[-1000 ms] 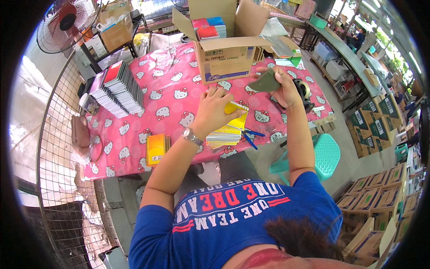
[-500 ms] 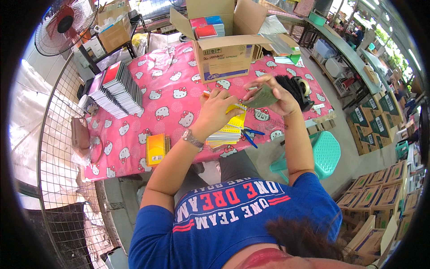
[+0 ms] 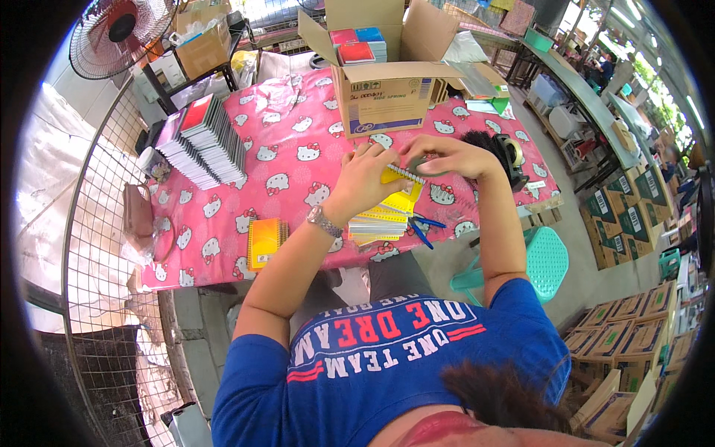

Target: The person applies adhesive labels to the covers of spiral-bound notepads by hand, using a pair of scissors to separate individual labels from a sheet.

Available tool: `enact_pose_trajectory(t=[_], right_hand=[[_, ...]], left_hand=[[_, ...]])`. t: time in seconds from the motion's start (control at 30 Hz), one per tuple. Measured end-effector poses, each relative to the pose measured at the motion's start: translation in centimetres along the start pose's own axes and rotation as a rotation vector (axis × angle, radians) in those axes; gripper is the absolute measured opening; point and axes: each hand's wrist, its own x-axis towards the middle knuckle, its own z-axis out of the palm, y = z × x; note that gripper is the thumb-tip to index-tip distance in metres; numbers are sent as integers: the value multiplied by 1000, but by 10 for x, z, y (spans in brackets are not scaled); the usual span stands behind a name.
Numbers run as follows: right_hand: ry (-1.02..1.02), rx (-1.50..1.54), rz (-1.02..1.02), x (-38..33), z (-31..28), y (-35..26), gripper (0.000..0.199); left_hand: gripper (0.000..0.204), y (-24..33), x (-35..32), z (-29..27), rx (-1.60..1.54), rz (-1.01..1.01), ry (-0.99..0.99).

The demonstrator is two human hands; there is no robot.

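Note:
At the near edge of the table, my left hand (image 3: 369,179) is closed on the upper part of a yellow spiral notebook (image 3: 403,203), its fingers bent over the far side. Beneath this lies a stack of yellow-edged notebooks (image 3: 375,228). My right hand (image 3: 456,158) is at the spiral's right end, palm down, fingers curled toward the thumb. A dull greenish patch shows under those fingers, too hidden to name. Just right of the stack rest blue-handled pliers (image 3: 423,229). A small pile of orange-yellow spiral notebooks (image 3: 265,244) lies to the left.
Tall stacks of spiral notebooks (image 3: 205,145) stand at the left. An open cardboard box (image 3: 387,104) holding notebooks is at the back. A black tape dispenser (image 3: 514,160) sits on the right. A green stool (image 3: 546,264) stands beside the table, and a brown bag (image 3: 137,216) at its left edge.
My right hand has turned palm down and its fingers have curled in at the notebook's spiral. The greenish surface that showed broadly in it is now mostly hidden. My left hand stays at the notebook.

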Motion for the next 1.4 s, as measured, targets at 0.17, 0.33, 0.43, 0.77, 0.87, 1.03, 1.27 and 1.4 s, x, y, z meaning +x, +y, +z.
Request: enact_pose_trajectory(t=[0.17,0.33,0.43,0.77,0.87,1.03,1.27,1.4], right_hand=[[10,-227,69,17,-7,4,34],[26,182,-25,26,3,4,34],[-44,-136,122,40,-4,9,35],[-22,284,-48,39,0,8,30],[57,-279,279,46,-7,17,35],[-51,187,-89,46,3,10,42],[62,133,135,48,-7,38,43],[566,-475,624,25,-59,144,44]], left_hand=[[32,-29,0,-5,-187,76,98],[30,-48,-3,-8,-345,-15,21],[28,-53,4,-11,-384,-40,-44],[27,-46,12,-11,-424,-86,-93],[28,-50,14,-5,-474,-54,-87],[27,-53,15,-5,-519,-77,-41],[21,-50,9,-11,-463,-177,-51],[15,-72,8,4,-592,-189,4]])
